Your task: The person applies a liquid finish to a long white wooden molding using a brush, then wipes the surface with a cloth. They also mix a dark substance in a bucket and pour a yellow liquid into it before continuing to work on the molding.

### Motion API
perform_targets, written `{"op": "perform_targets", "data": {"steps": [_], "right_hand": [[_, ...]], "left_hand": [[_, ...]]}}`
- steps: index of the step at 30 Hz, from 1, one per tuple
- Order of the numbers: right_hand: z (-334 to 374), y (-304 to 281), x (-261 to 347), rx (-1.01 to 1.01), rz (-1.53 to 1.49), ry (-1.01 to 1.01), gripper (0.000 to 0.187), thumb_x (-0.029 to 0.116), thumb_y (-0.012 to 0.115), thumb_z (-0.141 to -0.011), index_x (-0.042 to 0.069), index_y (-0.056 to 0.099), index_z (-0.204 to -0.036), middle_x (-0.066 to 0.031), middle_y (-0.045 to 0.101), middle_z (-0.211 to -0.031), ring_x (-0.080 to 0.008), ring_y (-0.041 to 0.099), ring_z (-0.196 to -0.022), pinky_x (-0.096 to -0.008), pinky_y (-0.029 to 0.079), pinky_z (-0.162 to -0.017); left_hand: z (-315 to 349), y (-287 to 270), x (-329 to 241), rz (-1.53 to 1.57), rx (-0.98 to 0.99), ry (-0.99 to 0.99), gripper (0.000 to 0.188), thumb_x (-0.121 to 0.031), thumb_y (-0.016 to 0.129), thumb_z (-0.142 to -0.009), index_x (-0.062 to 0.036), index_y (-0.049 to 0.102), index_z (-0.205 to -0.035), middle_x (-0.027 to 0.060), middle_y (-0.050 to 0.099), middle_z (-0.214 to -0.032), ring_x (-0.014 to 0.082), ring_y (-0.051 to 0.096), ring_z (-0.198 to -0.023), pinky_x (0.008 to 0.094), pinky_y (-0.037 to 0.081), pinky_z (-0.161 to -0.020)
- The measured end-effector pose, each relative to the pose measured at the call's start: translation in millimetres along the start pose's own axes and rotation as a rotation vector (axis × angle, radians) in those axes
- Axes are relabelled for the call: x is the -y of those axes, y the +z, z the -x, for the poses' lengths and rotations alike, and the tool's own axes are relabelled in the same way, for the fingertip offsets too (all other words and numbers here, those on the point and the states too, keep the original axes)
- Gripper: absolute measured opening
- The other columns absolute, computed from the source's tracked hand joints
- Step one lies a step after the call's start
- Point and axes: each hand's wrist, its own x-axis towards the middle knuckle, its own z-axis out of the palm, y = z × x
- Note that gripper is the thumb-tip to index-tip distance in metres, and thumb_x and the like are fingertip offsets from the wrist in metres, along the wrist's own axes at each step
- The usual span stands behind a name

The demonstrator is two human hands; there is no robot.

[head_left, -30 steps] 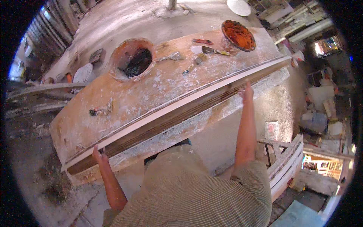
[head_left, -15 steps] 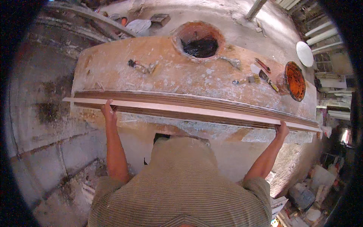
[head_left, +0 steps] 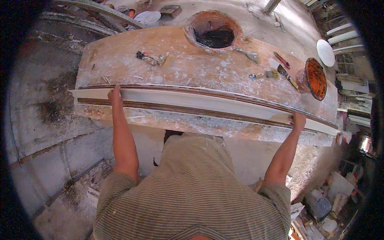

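Observation:
A long white moulding strip (head_left: 200,101) runs across nearly the whole width of a paint-spattered wooden board (head_left: 188,72). My left hand (head_left: 115,96) grips it near its left end. Toward the other end my right hand (head_left: 298,121) is closed on it too; the fingertips of both hands are partly hidden. Under and along the strip lies a long brown grooved mould (head_left: 168,111), showing on both sides of it. Whether the strip touches the mould all along, I cannot tell.
Beyond the strip are an orange bucket with dark contents (head_left: 237,26), a smaller orange-lined bucket (head_left: 316,80), a paintbrush (head_left: 154,59), another brush (head_left: 248,55), a yellow-tipped brush (head_left: 287,76) and a red-handled tool (head_left: 282,60). A white round lid-like disc (head_left: 325,53) stands at far right.
The white strip has tipped from a narrow edge to a broad face toward me, covering more of the mould's middle. Both hands have turned with it and still hold it.

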Motion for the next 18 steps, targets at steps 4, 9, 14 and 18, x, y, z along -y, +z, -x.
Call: {"op": "perform_targets", "data": {"steps": [4,9,14,18], "right_hand": [[-37,21,34,0.060,0.365,-0.033,0.033,0.029,0.054,-0.083,0.002,0.072,-0.077,-0.0121,0.072,-0.074,-0.0189,0.069,-0.059,-0.0372,0.054,-0.061],[-41,25,58,0.024,0.591,-0.088,0.032,0.029,0.053,-0.082,0.009,0.074,-0.097,-0.0139,0.071,-0.105,-0.0305,0.069,-0.096,-0.0436,0.055,-0.076],[-22,45,98,-0.099,0.585,-0.172,0.040,0.035,0.049,-0.084,0.007,0.074,-0.096,-0.0168,0.070,-0.103,-0.0325,0.068,-0.099,-0.0446,0.055,-0.076],[-12,42,78,-0.093,0.612,-0.199,0.046,0.042,0.045,-0.088,0.007,0.074,-0.096,-0.0166,0.070,-0.105,-0.0360,0.067,-0.099,-0.0477,0.054,-0.079]], "left_hand": [[-72,0,39,-0.515,-0.156,0.141,0.058,-0.040,0.067,-0.073,0.0112,0.061,-0.099,0.0269,0.060,-0.103,0.0369,0.060,-0.094,0.0466,0.048,-0.084],[-74,26,37,-0.955,-0.093,0.222,0.066,-0.044,0.064,-0.076,0.0104,0.056,-0.112,0.0324,0.052,-0.120,0.0418,0.052,-0.111,0.0495,0.042,-0.096],[-45,37,11,-1.234,-0.053,0.118,0.067,-0.046,0.057,-0.082,0.0028,0.049,-0.128,0.0265,0.047,-0.130,0.0417,0.046,-0.121,0.0516,0.041,-0.099],[39,75,-12,-1.261,-0.128,0.201,0.075,-0.055,0.051,-0.087,0.0009,0.044,-0.137,0.0206,0.040,-0.144,0.0403,0.036,-0.132,0.0549,0.031,-0.107]]}}
